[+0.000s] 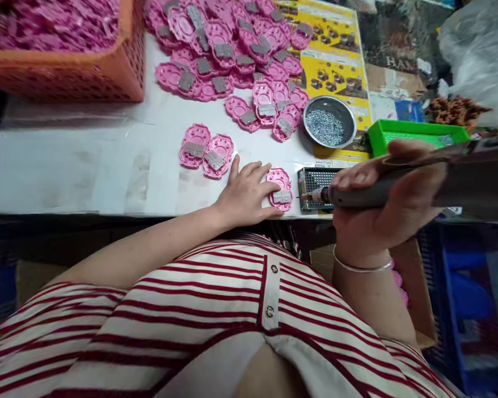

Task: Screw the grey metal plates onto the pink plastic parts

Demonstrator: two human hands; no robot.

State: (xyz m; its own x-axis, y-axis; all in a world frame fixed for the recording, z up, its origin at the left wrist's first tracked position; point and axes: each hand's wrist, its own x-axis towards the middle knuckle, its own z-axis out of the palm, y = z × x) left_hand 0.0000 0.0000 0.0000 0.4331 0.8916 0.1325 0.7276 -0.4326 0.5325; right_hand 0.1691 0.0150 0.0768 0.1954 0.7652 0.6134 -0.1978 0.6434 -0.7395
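Observation:
My left hand (245, 193) lies on the white table near its front edge, fingers spread, pinning a pink plastic part (280, 189) with a grey metal plate on it. My right hand (388, 204) is closed round a grey electric screwdriver (369, 190), held level with its tip pointing left toward that part. The tip hovers over a small perforated metal screw tray (315, 179). Two more pink parts (206, 151) lie side by side just beyond my left hand.
A pile of several pink parts (236, 44) covers the far table. A steel bowl of screws (330, 121) stands beyond the tray, a green basket (415, 134) to its right, an orange basket (108, 61) of pink parts far left.

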